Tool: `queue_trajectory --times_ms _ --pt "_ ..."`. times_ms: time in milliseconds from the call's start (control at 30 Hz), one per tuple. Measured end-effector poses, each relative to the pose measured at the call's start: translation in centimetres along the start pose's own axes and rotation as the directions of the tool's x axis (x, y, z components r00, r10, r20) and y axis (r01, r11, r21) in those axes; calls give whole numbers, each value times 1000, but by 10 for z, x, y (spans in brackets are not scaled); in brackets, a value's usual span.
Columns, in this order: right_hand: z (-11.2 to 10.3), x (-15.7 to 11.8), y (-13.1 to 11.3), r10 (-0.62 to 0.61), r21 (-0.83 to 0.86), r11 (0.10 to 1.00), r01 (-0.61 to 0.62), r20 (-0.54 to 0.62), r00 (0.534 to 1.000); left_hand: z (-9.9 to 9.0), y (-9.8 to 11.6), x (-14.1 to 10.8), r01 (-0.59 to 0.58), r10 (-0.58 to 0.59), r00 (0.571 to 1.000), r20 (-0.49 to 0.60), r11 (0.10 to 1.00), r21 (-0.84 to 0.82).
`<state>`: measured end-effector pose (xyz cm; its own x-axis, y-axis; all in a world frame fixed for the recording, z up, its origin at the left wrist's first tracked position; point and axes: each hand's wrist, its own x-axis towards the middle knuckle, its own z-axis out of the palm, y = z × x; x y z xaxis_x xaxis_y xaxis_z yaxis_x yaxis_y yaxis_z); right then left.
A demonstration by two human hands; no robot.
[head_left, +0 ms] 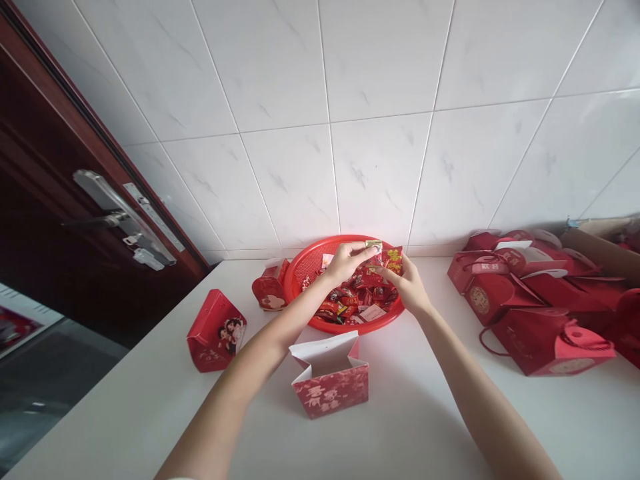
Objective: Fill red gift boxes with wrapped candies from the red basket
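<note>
Over the red basket, my left hand pinches a small candy with a gold and white wrapper. My right hand is closed on a red packet with yellow characters, at the basket's right side. Many wrapped candies in red, white and dark colours lie in the basket below both hands. Nearer to me, between my forearms, an open red paper box stands upright; the part of its inside that shows holds nothing.
Two red boxes stand at the left, one near the table edge and one beside the basket. Many red boxes are piled at the right, near a cardboard carton. A tiled wall rises behind; a dark door is left.
</note>
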<state>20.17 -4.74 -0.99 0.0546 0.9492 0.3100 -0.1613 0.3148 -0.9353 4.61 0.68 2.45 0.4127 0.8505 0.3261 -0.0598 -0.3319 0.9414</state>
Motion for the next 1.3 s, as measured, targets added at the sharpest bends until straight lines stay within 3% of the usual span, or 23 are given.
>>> queue_trajectory --times_ms 200,433,533,600,667,733,800,867,933,1133,1233,1300 --pt "-2 0 -4 51 78 995 -60 116 992 0 -6 0 -77 79 997 -26 995 55" --pt "1 0 -1 52 7 999 -53 69 996 2 -6 -2 -93 92 996 15 991 95" --pt "2 0 -1 23 9 1000 -23 42 999 -9 -7 0 -29 30 1000 -2 993 114" --pt "2 0 -1 14 16 1000 -15 28 1000 -24 -8 -1 73 -83 996 37 975 212" --pt "3 1 0 25 25 999 -26 19 1000 -42 -9 -4 172 -254 955 155 896 410" --pt "3 1 1 37 33 999 -37 7 999 -60 -10 -10 189 -458 849 262 728 658" --pt "4 1 1 42 36 998 -42 -2 999 -72 -12 -16 140 -621 737 266 525 839" --pt "5 0 -1 53 39 998 -53 -6 999 -77 -15 -22 93 -689 691 218 383 919" --pt "6 -1 -3 66 35 997 -66 -8 998 -78 -18 -24 87 -697 694 181 330 940" --pt "5 -2 -5 60 28 998 -60 -3 998 -73 -28 -20 147 -648 755 102 319 936" --pt "5 -2 -5 66 26 997 -66 2 998 -73 -32 -21 165 -597 796 97 368 915" --pt "5 -2 -5 72 27 997 -72 4 997 -74 -35 -22 174 -565 814 133 456 873"
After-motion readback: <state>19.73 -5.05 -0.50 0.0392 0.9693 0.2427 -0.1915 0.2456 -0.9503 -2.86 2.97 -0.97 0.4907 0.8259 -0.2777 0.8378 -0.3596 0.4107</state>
